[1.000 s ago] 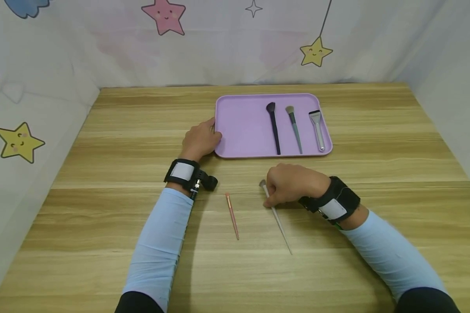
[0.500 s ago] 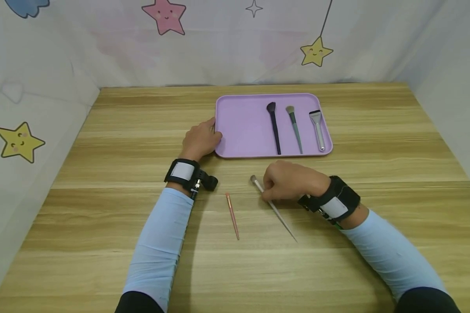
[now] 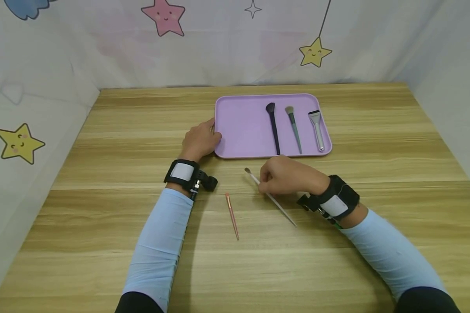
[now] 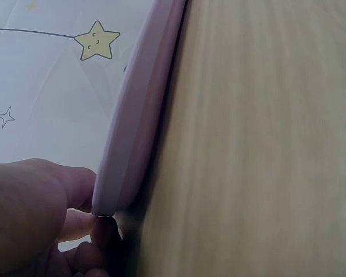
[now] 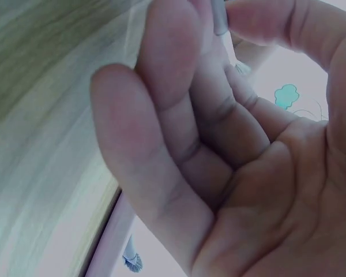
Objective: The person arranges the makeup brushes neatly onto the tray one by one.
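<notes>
A slim white makeup brush point(image 3: 283, 211) with a small brownish tip is pinched between the thumb and fingers of my right hand point(image 3: 289, 176), just in front of the tray. In the right wrist view a short grey bit of the brush point(image 5: 220, 17) shows at the thumb tip. My left hand point(image 3: 199, 140) grips the left edge of the lilac tray point(image 3: 239, 130); the left wrist view has thumb and fingers around the tray corner point(image 4: 112, 190). On the tray lie a black brush point(image 3: 274, 129), a green-handled brush point(image 3: 295, 128) and a silver flat brush point(image 3: 318, 131).
A short pink brush point(image 3: 232, 217) lies on the wooden table point(image 3: 102, 208) between the forearms. White cloth walls point(image 3: 227, 52) with printed stars stand behind and at both sides.
My right hand has moved slightly forward toward the tray with the white makeup brush, whose tip has swung left. My left hand and the tray have stayed put.
</notes>
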A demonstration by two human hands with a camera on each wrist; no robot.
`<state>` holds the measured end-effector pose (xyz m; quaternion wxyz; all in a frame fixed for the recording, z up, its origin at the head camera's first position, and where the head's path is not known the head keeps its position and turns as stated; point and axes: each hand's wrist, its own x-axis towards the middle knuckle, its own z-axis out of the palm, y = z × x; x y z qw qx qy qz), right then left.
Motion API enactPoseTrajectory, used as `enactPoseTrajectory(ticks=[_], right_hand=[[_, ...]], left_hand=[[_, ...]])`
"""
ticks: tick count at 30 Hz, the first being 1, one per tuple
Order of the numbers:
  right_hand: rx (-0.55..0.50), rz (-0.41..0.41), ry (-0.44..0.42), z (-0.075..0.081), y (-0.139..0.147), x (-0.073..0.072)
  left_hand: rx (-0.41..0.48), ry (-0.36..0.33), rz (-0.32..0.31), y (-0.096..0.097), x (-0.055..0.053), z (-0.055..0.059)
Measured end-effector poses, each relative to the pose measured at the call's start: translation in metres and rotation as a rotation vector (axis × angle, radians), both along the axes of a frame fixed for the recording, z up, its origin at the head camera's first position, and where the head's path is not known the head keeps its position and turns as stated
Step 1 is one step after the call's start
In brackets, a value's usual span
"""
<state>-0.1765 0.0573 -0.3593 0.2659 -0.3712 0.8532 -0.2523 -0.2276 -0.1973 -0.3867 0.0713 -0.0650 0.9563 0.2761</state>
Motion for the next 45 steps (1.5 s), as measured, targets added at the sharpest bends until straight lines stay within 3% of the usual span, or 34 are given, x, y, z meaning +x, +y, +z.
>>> enactPoseTrajectory(ticks=[23,38,45], right_hand=[[-0.124,-0.141,0.094,0.0026,-0.0010,-0.0048],[-0.196,-0.253,0.103,0.0014,0.0012,-0.0083],[-0.219,-0.280,0.060,0.0017,0.0040,-0.0095]], left_hand=[[-0.007,-0.011,0.007,-0.0008,-0.0015,-0.0032],[-0.008,-0.011,0.007,0.0005,-0.0023,-0.0031],[-0.009,-0.004,0.009,0.0006,-0.0013,-0.0026]])
